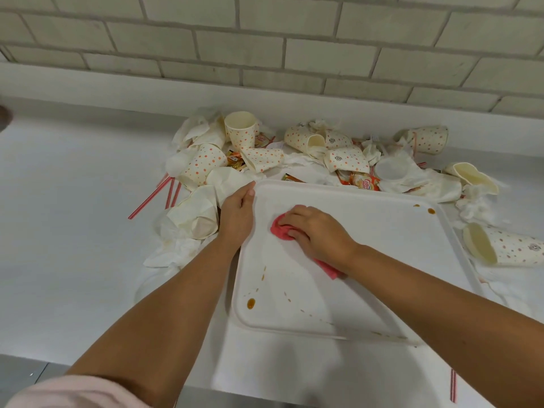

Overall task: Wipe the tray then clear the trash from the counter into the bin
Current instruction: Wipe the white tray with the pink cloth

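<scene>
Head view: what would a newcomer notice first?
The red cloth under the right hand stands out on the white tray, which the left hand holds at its far left corner. Behind the tray, dotted paper cups and crumpled napkins litter the counter. Brown drops mark the tray's near left corner.

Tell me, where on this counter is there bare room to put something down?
Barest: the counter left of the striped straws, down to its front edge, and the strip in front of the tray. Crowded: cups, napkins and sachets heaped behind the tray, a tipped cup on its right. The left hand grips the tray; the right hand holds the cloth.
</scene>
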Tool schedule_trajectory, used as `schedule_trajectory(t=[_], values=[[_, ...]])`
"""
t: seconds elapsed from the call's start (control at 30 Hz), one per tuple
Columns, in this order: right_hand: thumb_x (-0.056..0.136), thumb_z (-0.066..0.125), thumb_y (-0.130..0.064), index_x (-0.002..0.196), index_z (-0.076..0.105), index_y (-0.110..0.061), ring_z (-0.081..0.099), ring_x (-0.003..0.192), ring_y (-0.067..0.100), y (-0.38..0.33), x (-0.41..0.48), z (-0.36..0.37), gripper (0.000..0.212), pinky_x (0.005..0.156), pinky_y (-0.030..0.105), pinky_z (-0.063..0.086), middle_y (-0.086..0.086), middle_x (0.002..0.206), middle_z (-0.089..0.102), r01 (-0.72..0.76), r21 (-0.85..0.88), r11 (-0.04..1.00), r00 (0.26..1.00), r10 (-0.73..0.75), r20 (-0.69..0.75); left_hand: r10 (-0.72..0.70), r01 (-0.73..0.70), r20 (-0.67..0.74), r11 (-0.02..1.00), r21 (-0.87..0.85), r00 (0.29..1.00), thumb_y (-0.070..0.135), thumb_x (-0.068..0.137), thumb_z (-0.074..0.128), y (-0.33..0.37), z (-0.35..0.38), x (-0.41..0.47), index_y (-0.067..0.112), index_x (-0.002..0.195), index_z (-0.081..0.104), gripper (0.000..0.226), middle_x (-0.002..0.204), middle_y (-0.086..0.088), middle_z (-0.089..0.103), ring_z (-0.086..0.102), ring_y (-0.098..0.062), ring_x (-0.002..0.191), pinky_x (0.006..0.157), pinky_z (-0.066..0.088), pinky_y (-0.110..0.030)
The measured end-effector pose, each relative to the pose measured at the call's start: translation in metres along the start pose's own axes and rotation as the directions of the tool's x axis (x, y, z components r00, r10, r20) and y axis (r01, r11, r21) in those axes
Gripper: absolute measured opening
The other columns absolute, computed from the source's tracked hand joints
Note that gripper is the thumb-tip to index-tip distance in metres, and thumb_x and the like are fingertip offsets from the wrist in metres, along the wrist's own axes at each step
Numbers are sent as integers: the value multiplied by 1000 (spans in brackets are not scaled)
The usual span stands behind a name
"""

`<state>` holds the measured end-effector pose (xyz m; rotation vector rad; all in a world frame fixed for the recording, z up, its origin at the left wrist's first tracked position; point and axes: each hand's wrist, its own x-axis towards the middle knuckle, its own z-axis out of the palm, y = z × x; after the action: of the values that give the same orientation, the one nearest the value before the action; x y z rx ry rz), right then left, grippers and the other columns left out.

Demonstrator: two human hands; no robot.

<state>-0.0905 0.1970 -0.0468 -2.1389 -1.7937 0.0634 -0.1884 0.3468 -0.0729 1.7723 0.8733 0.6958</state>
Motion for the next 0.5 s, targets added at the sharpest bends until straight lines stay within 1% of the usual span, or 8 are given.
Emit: schedule_trajectory(t=[0.07, 0.1, 0.13, 0.2, 0.33, 0.4, 0.47, 0.5], values=[[94, 50, -13, 115, 67, -12, 57, 104, 26, -13, 4, 6, 27, 88, 36, 49, 7, 111, 63, 39, -2, 999, 999, -39, -15, 2, -2, -3, 1000, 0, 1000, 17, 100, 40, 0, 0, 0, 6, 133, 50, 37, 139, -7, 51, 43, -18, 131, 103, 29, -17], [94, 50, -15, 113, 68, -12, 59, 101, 27, -20, 3, 8, 27, 84, 39, 51, 7, 109, 65, 73, 2, 997, 997, -73, -13, 3, -3, -5, 1000, -2, 1000, 16, 100, 40, 0, 0, 0, 6, 133, 50, 36, 138, -7, 51, 44, -18, 131, 102, 29, -16], [93, 47, -19, 111, 70, -13, 61, 99, 27, -28, 0, 10, 29, 80, 39, 54, 7, 107, 66, 111, 12, 994, 994, -111, -10, 1, -1, -5, 1000, -5, 1000, 16, 100, 40, 0, 0, 0, 6, 133, 50, 36, 138, -8, 52, 44, -18, 130, 102, 29, -16], [90, 41, -27, 105, 72, -16, 64, 94, 25, -41, -13, 13, 37, 69, 34, 57, 3, 104, 68, 195, 50, 980, 981, -195, -2, -3, 3, -5, 1000, -17, 1000, 14, 99, 41, 1, 0, 0, 5, 133, 50, 36, 137, -8, 52, 45, -18, 129, 100, 30, -14], [87, 42, -23, 104, 72, -22, 63, 89, 19, -48, -48, 11, 35, 59, 24, 55, -2, 108, 68, 346, 77, 935, 931, -352, 100, -11, 11, 1, 1000, -27, 1000, 13, 99, 43, -1, 1, 2, 5, 132, 51, 36, 134, -8, 55, 48, -18, 128, 103, 33, -17], [87, 43, -23, 105, 72, -23, 59, 88, 16, -32, -57, 4, 34, 58, 23, 54, -2, 112, 68, 354, 73, 932, 925, -361, 122, -16, 16, -2, 1000, -20, 1000, 14, 98, 43, -3, 1, 3, 6, 132, 52, 36, 134, -8, 55, 48, -19, 127, 108, 34, -24], [87, 44, -24, 103, 73, -24, 53, 91, 12, -14, -58, -1, 33, 63, 22, 53, -2, 111, 69, 311, 43, 949, 947, -313, 72, -17, 17, -8, 1000, -19, 1000, 14, 98, 43, -4, 1, 4, 7, 132, 52, 36, 134, -8, 55, 49, -19, 127, 110, 35, -29], [87, 45, -25, 101, 74, -23, 54, 92, 11, -8, -56, -3, 33, 66, 23, 53, -2, 109, 69, 273, 36, 961, 960, -275, 52, -18, 17, -12, 1000, -19, 1000, 15, 98, 43, -4, 1, 4, 7, 132, 52, 36, 134, -8, 55, 49, -19, 127, 110, 35, -30]])
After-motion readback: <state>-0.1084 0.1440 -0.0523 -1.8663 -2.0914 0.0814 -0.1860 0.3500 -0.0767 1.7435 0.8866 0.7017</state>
